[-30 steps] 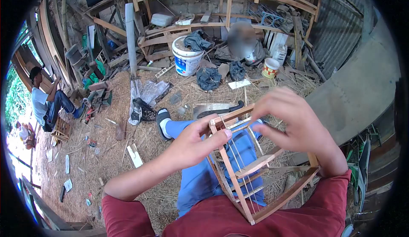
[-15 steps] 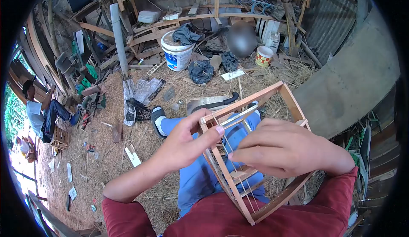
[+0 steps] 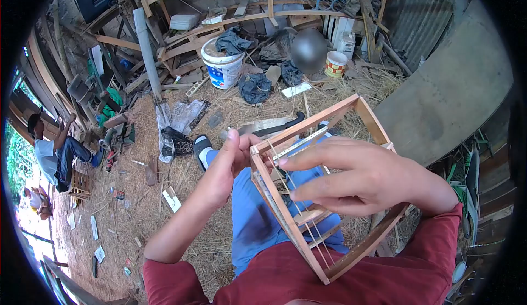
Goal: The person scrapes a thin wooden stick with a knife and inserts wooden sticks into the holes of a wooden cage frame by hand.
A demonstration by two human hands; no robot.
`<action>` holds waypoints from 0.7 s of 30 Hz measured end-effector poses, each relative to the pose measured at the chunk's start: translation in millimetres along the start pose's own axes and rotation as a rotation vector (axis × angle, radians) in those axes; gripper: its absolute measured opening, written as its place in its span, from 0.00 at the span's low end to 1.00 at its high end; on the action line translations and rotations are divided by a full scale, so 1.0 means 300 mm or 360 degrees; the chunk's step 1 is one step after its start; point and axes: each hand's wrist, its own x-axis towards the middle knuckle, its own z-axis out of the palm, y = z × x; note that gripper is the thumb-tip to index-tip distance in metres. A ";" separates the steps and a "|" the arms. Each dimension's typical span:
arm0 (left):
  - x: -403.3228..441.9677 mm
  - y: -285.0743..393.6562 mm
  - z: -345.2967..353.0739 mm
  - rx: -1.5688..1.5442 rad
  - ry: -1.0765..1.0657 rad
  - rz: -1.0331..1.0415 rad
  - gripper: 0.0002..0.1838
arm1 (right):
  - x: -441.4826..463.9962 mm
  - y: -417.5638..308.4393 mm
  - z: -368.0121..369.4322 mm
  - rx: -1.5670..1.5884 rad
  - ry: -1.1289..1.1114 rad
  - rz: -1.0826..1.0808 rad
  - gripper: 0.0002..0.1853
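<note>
A small slatted wooden frame point(image 3: 291, 238) rests tilted over my lap. My left hand point(image 3: 222, 168) is at its upper left corner, fingers curled behind the corner and thumb raised off the wood. Inside the frame, thin pale strands point(image 3: 312, 225) run lengthwise past a wooden crosspiece point(image 3: 313, 215). A pale strip with dark dots point(image 3: 301, 143) lies across near the top. Over the opening is my right hand point(image 3: 357, 176), its index and middle fingers stretched apart with the tips at the strands. Its thumb is hidden.
A large knife with a black handle point(image 3: 288, 124) lies on the straw-covered ground beyond the frame. Farther back stand a white bucket point(image 3: 222, 66) and a small red-and-yellow tub point(image 3: 335, 65). A curved sheet point(image 3: 450, 96) leans at right. Another person point(image 3: 49, 151) sits at left.
My left thumb has lifted off the frame's corner and points up. My right hand's fingers have spread apart and shifted slightly up along the strands.
</note>
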 end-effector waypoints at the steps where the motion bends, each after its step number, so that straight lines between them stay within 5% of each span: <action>1: 0.001 -0.016 -0.005 -0.0033 -0.0005 0.0036 0.42 | 0.003 0.002 -0.002 0.0000 -0.0004 0.0003 0.16; 8: 0.000 -0.046 0.067 0.0070 0.0273 0.0145 0.43 | 0.061 0.042 -0.023 -0.0263 -0.0009 -0.0056 0.20; 11: 0.002 -0.083 0.035 0.0137 0.0076 0.0249 0.43 | 0.088 0.046 -0.026 -0.0384 -0.0011 -0.0113 0.18; 21: 0.010 -0.113 0.025 0.0127 0.0163 0.0309 0.42 | 0.124 0.078 0.005 -0.0833 0.0179 -0.0250 0.13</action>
